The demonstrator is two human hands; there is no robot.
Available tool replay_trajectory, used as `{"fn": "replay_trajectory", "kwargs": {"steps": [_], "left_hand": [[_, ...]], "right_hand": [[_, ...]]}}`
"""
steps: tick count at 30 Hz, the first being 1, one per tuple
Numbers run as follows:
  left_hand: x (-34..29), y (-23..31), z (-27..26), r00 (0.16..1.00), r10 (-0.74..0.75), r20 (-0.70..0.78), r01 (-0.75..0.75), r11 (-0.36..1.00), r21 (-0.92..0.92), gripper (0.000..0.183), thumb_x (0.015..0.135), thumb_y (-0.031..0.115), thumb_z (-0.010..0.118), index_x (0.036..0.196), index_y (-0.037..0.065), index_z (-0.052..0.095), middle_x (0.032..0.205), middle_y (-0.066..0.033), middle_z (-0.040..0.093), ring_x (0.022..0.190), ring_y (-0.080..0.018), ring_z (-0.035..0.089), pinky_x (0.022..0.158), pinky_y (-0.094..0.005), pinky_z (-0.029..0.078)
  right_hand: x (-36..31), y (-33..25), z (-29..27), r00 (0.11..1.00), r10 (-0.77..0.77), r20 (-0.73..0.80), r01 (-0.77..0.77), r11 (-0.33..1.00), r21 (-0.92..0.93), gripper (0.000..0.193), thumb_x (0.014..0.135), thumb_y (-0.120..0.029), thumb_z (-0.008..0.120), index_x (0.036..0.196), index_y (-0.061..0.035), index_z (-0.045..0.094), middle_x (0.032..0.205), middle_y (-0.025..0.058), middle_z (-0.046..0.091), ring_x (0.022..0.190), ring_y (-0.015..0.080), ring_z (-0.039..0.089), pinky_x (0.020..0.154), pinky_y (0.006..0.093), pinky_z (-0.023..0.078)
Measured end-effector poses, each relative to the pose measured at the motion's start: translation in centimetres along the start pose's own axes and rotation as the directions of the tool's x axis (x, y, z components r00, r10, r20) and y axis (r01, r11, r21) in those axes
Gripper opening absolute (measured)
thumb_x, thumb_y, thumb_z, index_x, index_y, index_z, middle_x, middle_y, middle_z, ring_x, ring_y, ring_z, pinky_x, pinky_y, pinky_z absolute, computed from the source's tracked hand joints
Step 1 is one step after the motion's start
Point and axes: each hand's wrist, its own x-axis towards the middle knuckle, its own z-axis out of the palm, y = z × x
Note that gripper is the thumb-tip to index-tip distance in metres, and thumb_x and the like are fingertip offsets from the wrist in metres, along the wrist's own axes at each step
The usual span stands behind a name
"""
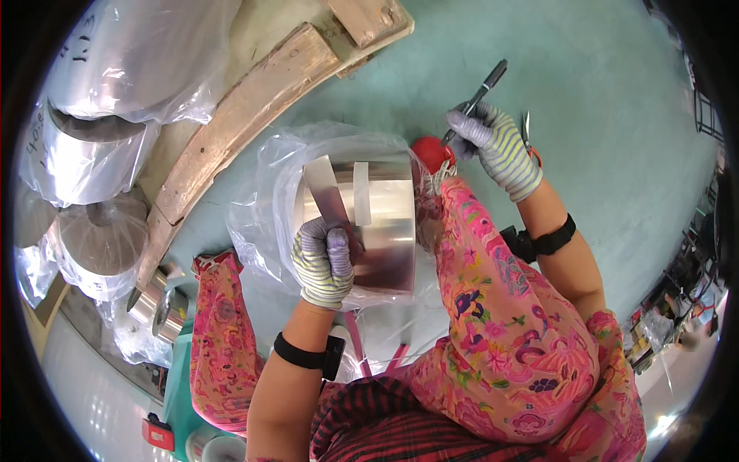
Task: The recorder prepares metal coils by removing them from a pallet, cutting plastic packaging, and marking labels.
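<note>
A shiny metal strip coil [394,239] rests in front of me between my legs, inside a loose clear plastic bag [265,185]. My left hand [323,262], in a striped glove, is closed on the loose end of the metal strip [325,181], which stands up off the coil. A pale strip of tape [362,192] lies over the coil's upper side. My right hand [499,146], gloved alike, is raised to the right of the coil, beyond my knee. It grips a dark marker pen [486,85], tilted up to the right.
Scissors [526,131] show just past my right hand, partly hidden by it. A red round object [433,154] sits beside the coil. At left, a wooden pallet [246,108] has wrapped metal coils [100,154] beside it. Small metal rolls [168,316] lie lower left. Green floor [600,115] stretches right.
</note>
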Motion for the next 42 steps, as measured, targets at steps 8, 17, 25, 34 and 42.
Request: {"fn": "replay_trajectory", "kwargs": {"steps": [8, 17, 25, 34, 42], "left_hand": [[1.8, 0.2, 0.5, 0.989, 0.11, -0.1, -0.097, 0.987, 0.126, 0.015, 0.088, 0.018, 0.048, 0.081, 0.004, 0.049, 0.053, -0.0073, 0.052, 0.047, -0.0244, 0.051, 0.048, -0.0355, 0.041], [2.1, -0.6, -0.3, 0.997, 0.014, -0.075, 0.0, 0.982, 0.188, 0.017, 0.085, 0.019, 0.053, 0.08, 0.003, 0.057, 0.068, -0.0174, 0.058, 0.061, -0.0339, 0.056, 0.056, -0.0406, 0.043], [2.5, 0.5, -2.0, 0.95, -0.214, 0.229, 0.261, 0.944, -0.202, 0.023, 0.086, 0.026, 0.056, 0.086, 0.003, 0.057, 0.063, -0.0075, 0.058, 0.054, -0.0149, 0.057, 0.05, -0.0299, 0.042], [-0.5, 6.1, -10.1, 0.919, -0.1, 0.382, 0.34, 0.692, -0.637, 0.028, 0.076, 0.01, 0.067, 0.099, 0.0, 0.054, 0.075, -0.0064, 0.061, 0.064, -0.0136, 0.058, 0.062, -0.0259, 0.048], [-4.0, 7.7, -12.3, 0.964, 0.014, 0.267, 0.195, 0.647, -0.737, 0.033, 0.078, 0.006, 0.064, 0.107, 0.0, 0.049, 0.079, -0.0083, 0.062, 0.067, -0.0124, 0.058, 0.061, -0.0249, 0.047]], "right_hand": [[-2.7, -3.6, -0.2, 0.988, -0.077, 0.138, 0.084, 0.995, -0.045, 0.025, 0.083, -0.023, 0.061, 0.099, -0.0042, 0.058, 0.08, 0.0056, 0.062, 0.066, 0.0122, 0.061, 0.058, 0.0232, 0.049], [-1.6, -6.7, 7.2, 0.865, -0.164, 0.474, 0.244, 0.963, -0.113, 0.04, 0.079, -0.017, 0.066, 0.11, -0.0046, 0.045, 0.097, 0.0079, 0.06, 0.081, 0.0162, 0.06, 0.065, 0.0279, 0.051], [-2.5, -8.0, 9.4, 0.885, -0.025, 0.465, 0.143, 0.965, -0.221, 0.038, 0.073, -0.011, 0.07, 0.101, -0.0061, 0.046, 0.084, 0.0034, 0.057, 0.073, 0.0138, 0.06, 0.06, 0.025, 0.049], [-11.9, -15.8, 9.6, 0.844, -0.098, 0.528, 0.332, 0.868, -0.37, 0.038, 0.071, -0.006, 0.07, 0.1, -0.0013, 0.045, 0.075, 0.0059, 0.057, 0.06, 0.0117, 0.057, 0.051, 0.0224, 0.047], [-21.1, -20.3, 11.4, 0.857, -0.131, 0.498, 0.431, 0.713, -0.554, 0.035, 0.073, -0.009, 0.07, 0.097, -0.0049, 0.045, 0.072, -0.0002, 0.053, 0.061, 0.0065, 0.054, 0.051, 0.018, 0.044]]}}
